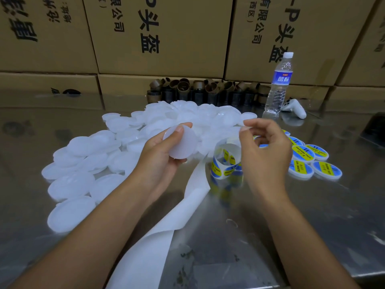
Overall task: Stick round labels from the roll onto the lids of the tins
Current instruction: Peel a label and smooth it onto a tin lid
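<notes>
My left hand (164,155) grips a plain white round lid (183,142) above the steel table, thumb across its top face. To its right, my right hand (264,147) hovers with thumb and forefinger pinched together; whether a label sits between them is unclear. Under that hand stands the label roll (225,163), blue and yellow stickers on white backing. A long strip of bare backing paper (166,230) trails toward me. A heap of unlabelled white lids (93,159) spreads left and behind. Several labelled lids (312,161) lie at the right.
A water bottle (279,84) and a white controller (294,108) stand at the back right. Brown empty roll cores (208,88) line the back of the table (312,226). Cardboard boxes (162,34) wall off the far side.
</notes>
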Action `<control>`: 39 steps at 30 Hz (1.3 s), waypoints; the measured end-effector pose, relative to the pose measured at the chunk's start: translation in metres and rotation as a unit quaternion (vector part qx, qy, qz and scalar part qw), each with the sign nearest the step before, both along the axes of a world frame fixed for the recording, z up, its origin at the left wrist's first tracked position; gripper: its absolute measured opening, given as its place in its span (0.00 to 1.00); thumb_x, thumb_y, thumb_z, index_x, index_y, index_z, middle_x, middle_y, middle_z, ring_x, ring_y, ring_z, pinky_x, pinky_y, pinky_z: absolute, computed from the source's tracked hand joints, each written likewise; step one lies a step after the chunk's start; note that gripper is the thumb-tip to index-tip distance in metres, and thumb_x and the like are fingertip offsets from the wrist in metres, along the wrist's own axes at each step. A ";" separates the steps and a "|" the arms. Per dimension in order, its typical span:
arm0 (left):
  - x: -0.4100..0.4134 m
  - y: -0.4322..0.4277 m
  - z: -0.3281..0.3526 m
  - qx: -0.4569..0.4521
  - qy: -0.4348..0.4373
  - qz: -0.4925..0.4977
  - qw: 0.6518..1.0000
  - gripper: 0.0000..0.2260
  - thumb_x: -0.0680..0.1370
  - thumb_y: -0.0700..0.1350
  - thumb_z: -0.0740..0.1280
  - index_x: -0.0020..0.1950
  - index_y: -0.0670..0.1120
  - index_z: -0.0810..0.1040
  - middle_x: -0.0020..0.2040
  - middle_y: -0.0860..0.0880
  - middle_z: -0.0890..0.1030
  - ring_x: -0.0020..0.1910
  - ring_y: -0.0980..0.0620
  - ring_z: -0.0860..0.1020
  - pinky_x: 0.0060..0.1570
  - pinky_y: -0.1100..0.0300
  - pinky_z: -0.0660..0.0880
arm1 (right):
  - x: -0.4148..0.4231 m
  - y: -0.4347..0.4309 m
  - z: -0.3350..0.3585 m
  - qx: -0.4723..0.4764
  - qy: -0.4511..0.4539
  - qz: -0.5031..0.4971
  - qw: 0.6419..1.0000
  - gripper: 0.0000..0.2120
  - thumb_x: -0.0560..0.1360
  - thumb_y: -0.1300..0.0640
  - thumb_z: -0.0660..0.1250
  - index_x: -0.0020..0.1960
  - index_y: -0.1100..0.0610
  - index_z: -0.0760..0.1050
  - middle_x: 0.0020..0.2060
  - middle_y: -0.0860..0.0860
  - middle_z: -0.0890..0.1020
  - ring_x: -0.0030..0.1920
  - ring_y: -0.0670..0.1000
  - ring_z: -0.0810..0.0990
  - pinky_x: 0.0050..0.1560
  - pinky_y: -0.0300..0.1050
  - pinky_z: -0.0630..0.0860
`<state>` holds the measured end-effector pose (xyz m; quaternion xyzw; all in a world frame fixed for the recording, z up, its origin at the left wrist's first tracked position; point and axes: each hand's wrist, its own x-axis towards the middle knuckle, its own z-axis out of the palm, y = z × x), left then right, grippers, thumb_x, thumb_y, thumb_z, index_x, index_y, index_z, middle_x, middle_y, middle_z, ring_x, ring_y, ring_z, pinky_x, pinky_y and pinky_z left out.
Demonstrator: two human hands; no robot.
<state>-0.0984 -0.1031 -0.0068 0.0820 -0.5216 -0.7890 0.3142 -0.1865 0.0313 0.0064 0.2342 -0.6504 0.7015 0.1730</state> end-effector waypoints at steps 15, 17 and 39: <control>-0.003 -0.005 -0.004 0.005 0.025 -0.017 1.000 0.08 0.79 0.42 0.62 0.55 0.42 0.77 0.46 0.47 0.86 0.45 0.47 0.84 0.45 0.59 0.81 | 0.005 0.002 -0.010 0.162 -0.052 0.062 0.983 0.08 0.70 0.58 0.63 0.45 0.46 0.74 0.40 0.44 0.75 0.36 0.41 0.73 0.38 0.43 0.68; -0.003 -0.005 -0.004 0.002 0.021 -0.009 1.000 0.07 0.80 0.41 0.61 0.55 0.44 0.77 0.45 0.47 0.86 0.44 0.48 0.84 0.44 0.59 0.81 | 0.004 0.001 -0.014 0.219 -0.056 0.063 0.972 0.09 0.69 0.56 0.67 0.47 0.46 0.72 0.45 0.46 0.76 0.41 0.46 0.73 0.38 0.44 0.67; -0.004 -0.009 -0.005 0.002 0.011 0.013 1.000 0.08 0.82 0.40 0.59 0.53 0.46 0.78 0.43 0.49 0.85 0.41 0.50 0.84 0.42 0.60 0.80 | 0.001 0.006 -0.015 0.322 -0.154 0.169 0.919 0.21 0.68 0.66 0.69 0.58 0.53 0.70 0.44 0.48 0.80 0.43 0.48 0.77 0.39 0.40 0.72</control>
